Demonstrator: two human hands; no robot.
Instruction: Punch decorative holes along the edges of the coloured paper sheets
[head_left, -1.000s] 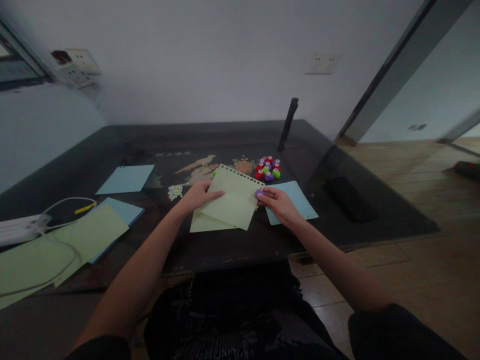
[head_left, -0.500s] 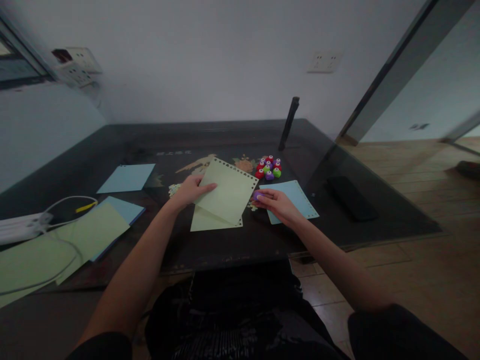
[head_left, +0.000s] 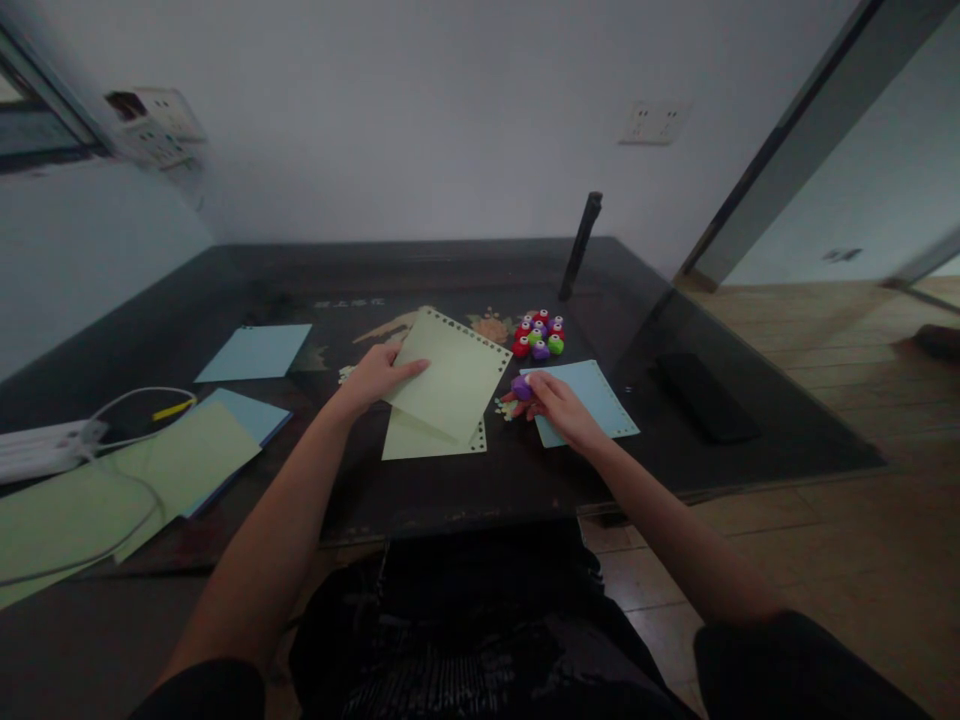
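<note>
Dark glass table [head_left: 420, 500]: my left hand [head_left: 375, 375] pinches the hole-edged green paper sheet [head_left: 450, 375]; two sides punched. At three o'clock, my right hand [head_left: 559, 410] grips a small purple punch [head_left: 521, 388].

It looked like a home room: dark glass tabletop [head_left: 465, 270], wall sockets [head_left: 651, 121], wooden floor [head_left: 840, 350].

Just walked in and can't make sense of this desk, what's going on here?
A person sits at a dark table. Their left hand holds a pale green sheet with punched holes along its edges, lifted over a second green sheet. Their right hand grips a small purple punch beside it, resting on a light blue sheet. A cluster of coloured punches sits just behind, and paper bits lie between the sheets.
</note>
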